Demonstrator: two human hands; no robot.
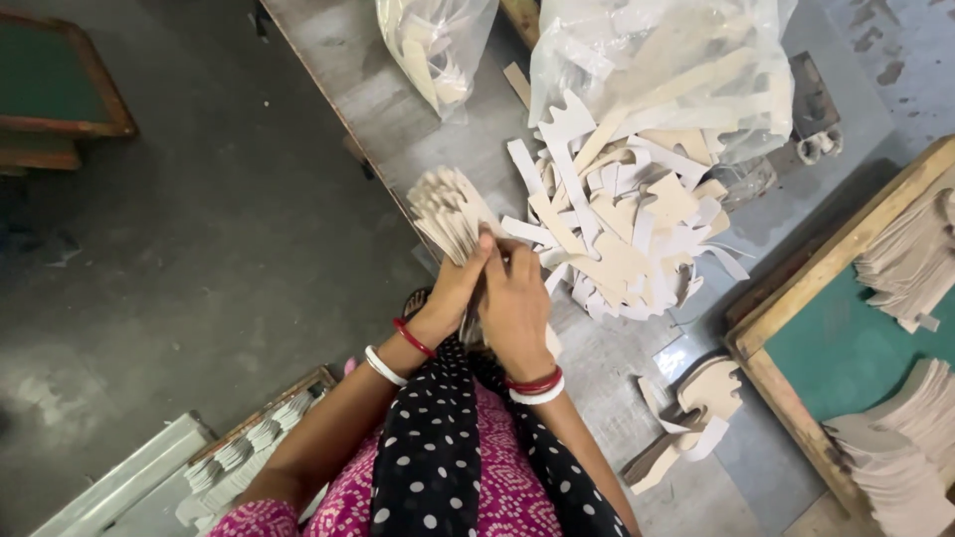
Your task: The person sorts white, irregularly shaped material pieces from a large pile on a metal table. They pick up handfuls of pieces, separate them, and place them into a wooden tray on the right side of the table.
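Holding a fanned stack of pale cut-out pieces (pixel 448 212) in both hands, near the middle of the view, over the edge of a grey metal table (pixel 343 70)

Left hand (pixel 456 286) closing around the stack's lower end from about seven o'clock, fingers wrapped up onto the pieces; red and white bangles (pixel 398 353) sitting on that wrist

Right hand (pixel 515 303) pressing in just beside the left at about five o'clock of the stack, fingertips touching the same lower end; both hands lying together, knuckle to knuckle, clamped on the bundle

Fanning up and out toward eleven o'clock from the hands, the stack's free ends spreading apart

Lying at three o'clock of the hands, just beside them: a loose heap of similar pale shapes (pixel 622 224), spilling out of a clear plastic bag (pixel 662 65) at one o'clock

Standing at twelve o'clock: a second, smaller clear bag (pixel 436 45) with more pieces inside

Resting at five o'clock on the table: a few larger curved pieces (pixel 691 413)

Sitting at four o'clock: a wooden-framed green tray (pixel 846 343) carrying stacks of tan shapes

Hanging below the hands: a black polka-dot scarf (pixel 448 447) over pink clothing
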